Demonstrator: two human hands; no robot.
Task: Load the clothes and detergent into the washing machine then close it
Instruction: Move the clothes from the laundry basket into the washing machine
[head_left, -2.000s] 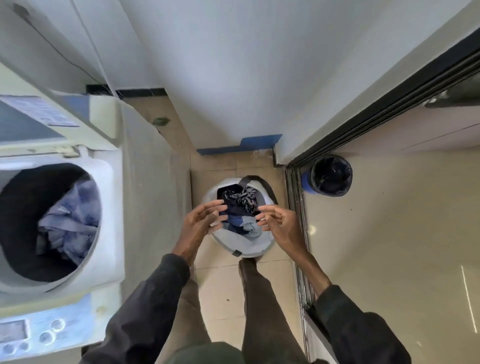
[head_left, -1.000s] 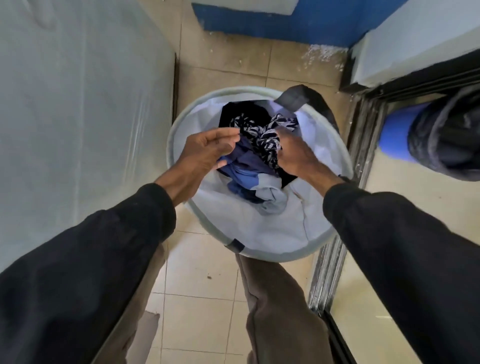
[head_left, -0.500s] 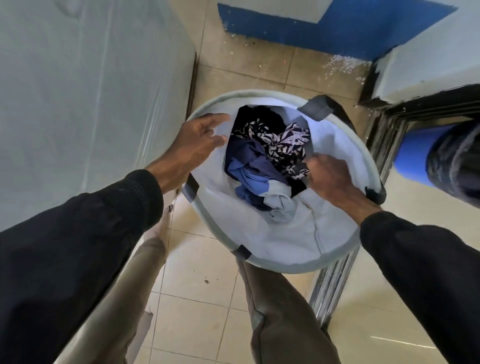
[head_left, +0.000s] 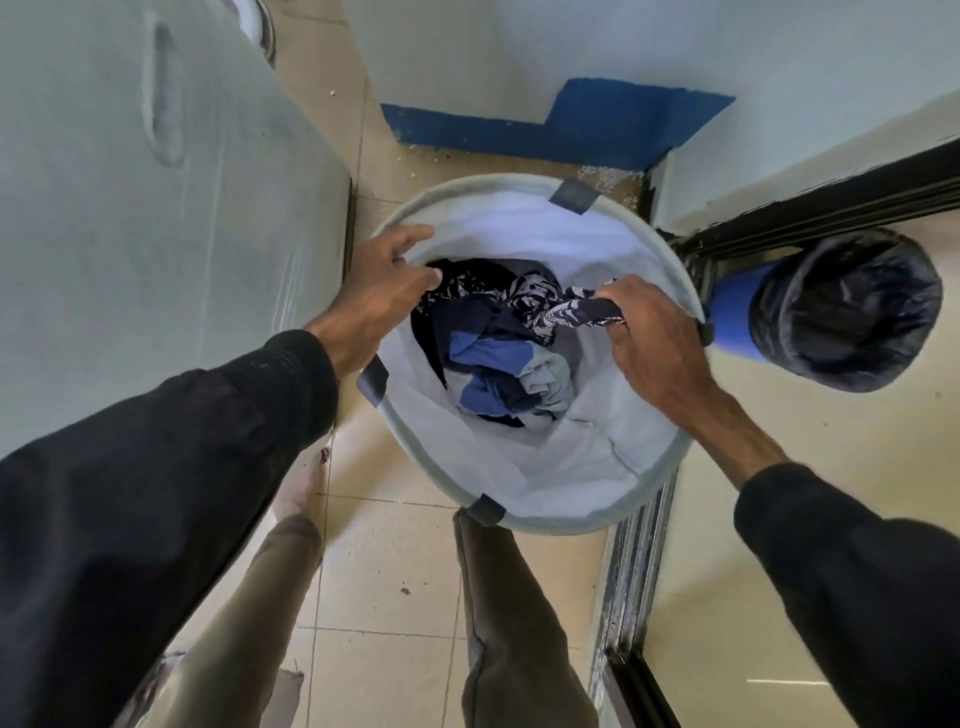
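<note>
Clothes (head_left: 493, 364) lie heaped at the bottom of a round white laundry basket (head_left: 571, 478), below and between the two grips. The right grip (head_left: 654, 338) is closed on a dark patterned garment (head_left: 540, 306), pinching one end of it between thumb and curled fingers, so that the cloth stretches from this grip down to its left into the heap. Under that garment, lower than the right grip, sit a blue piece (head_left: 480, 358) and a pale grey one (head_left: 550, 379), bunched together. The left grip (head_left: 384, 291) rests on the basket's rim on the far side from the right grip; its fingers lie nearly straight along the edge, thumb inside the basket, holding nothing. Just outside the left grip stands the pale side of the washing machine (head_left: 156, 234). Just beyond the right grip, outside the basket, stands a blue bin (head_left: 737, 317) with a black liner, touching the rim or very near it.
</note>
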